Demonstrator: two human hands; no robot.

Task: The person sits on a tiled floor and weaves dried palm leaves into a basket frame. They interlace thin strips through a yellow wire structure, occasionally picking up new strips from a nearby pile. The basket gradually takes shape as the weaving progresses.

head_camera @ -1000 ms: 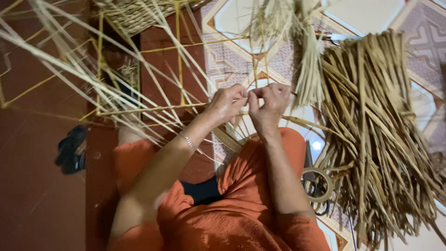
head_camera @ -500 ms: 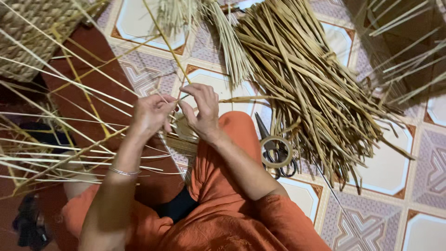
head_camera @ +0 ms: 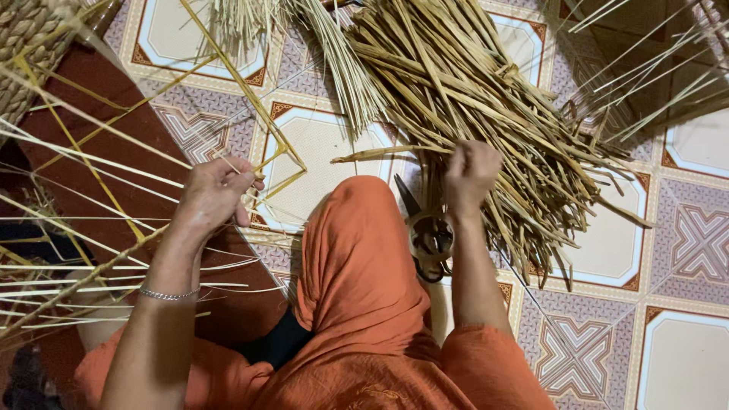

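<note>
Garment: an orange cloth garment [head_camera: 357, 304] over a raised knee fills the nearest part of the view, between the two forearms.
Bracelet: a thin silver chain bracelet [head_camera: 168, 294] is worn on the left wrist.
Scissors: a pair of dark metal scissors with pale-wrapped loop handles [head_camera: 429, 231] lies on the floor just beside the knee, directly under the right wrist.
Left hand: the left hand [head_camera: 215, 193] is curled closed, its fingertips pinched on the thin yellow reed strands of a partly woven frame [head_camera: 258, 133], which fan out to the left over a dark red mat [head_camera: 129, 106].
Right hand: the right hand [head_camera: 471, 171] is closed in a fist around a flat dried tan straw blade [head_camera: 380, 154], which sticks out leftward from the grip; the hand rests against the near edge of a large pile of dried tan straw blades [head_camera: 471, 91].
Doing it well: a single blade is best drawn out along its length, so that the pile is not dragged with it; the pinch on the frame is best kept firm so the crossing strands are not let slip.
Floor: patterned white, brown and mauve floor tiles [head_camera: 699, 243] are seen beneath everything.
Far left: a tightly woven tan basket wall [head_camera: 30, 45] is seen at the top corner.
</note>
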